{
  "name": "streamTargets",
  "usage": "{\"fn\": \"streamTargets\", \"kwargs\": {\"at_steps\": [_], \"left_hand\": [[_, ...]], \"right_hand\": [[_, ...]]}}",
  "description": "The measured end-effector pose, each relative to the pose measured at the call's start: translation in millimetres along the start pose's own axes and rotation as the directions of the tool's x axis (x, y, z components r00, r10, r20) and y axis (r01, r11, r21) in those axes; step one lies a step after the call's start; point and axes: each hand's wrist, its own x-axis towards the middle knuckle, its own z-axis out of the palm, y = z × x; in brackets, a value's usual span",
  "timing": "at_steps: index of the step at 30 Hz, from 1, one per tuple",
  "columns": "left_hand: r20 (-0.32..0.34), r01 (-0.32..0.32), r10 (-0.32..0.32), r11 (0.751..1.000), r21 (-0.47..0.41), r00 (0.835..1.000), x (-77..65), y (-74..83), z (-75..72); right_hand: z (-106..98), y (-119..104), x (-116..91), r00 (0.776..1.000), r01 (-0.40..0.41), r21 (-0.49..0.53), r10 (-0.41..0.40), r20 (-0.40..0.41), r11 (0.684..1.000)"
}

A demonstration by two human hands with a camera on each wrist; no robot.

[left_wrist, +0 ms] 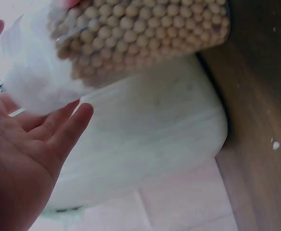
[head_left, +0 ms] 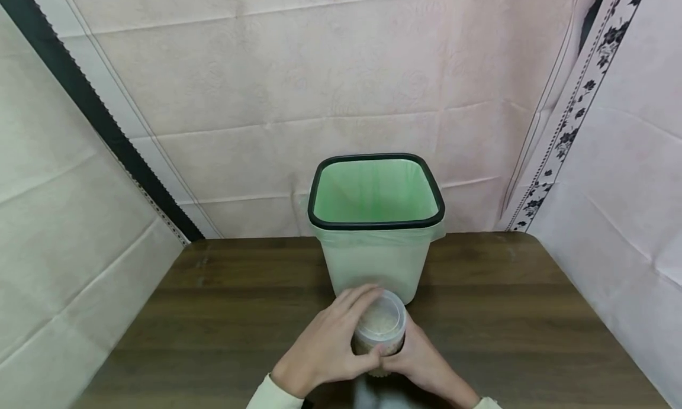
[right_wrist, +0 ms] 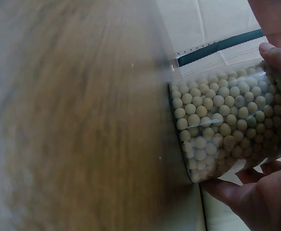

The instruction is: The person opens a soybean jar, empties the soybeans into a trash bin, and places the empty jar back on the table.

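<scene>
A clear plastic jar [right_wrist: 222, 120] with a translucent lid [head_left: 382, 317] stands upright before me, filled with small round beige balls that look like dried beans. My left hand [head_left: 325, 344] wraps around the lid end from the left, thumb on the near side and fingers on the far side. From the right, my right hand [head_left: 426, 361] grips the jar's body, and its fingers are partly hidden behind the jar in the head view. In the right wrist view the jar's base is right by the tabletop.
Just behind the jar is a pale green bin [head_left: 373, 258] with a black rim and a thin liner. It stands on the brown wooden table [head_left: 240, 314]. White cloth [head_left: 341, 77] hangs along the back and both sides. Small white specks [left_wrist: 275, 145] lie on the wood.
</scene>
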Motion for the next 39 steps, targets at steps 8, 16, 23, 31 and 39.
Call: {"fn": "streamTargets", "kwargs": {"at_steps": [8,16,23,31,39], "left_hand": [[-0.002,0.141,-0.141,0.988,-0.063,0.990,-6.1,-2.3,-8.5],[-0.041,0.118,-0.127,0.978,-0.173,0.991,4.4,-0.4,14.4],[-0.014,0.127,-0.134,0.961,-0.246,0.991,0.0,-1.9,7.6],[-0.202,0.223,-0.257,0.958,-0.178,0.945,7.5,2.2,2.4],[-0.281,0.253,-0.283,0.957,-0.139,0.917,-9.9,-22.5,-25.5]], "right_hand": [[4,-2,-1,1.000,0.010,-0.063,-0.011,-0.015,0.998],[3,-1,0,0.991,0.101,-0.185,-0.116,-0.069,0.978],[1,-1,3,0.998,0.062,-0.069,-0.062,0.001,0.996],[4,2,8,0.992,0.121,0.027,-0.122,0.039,0.992],[4,2,6,0.992,0.126,0.053,-0.124,-0.037,0.991]]}}
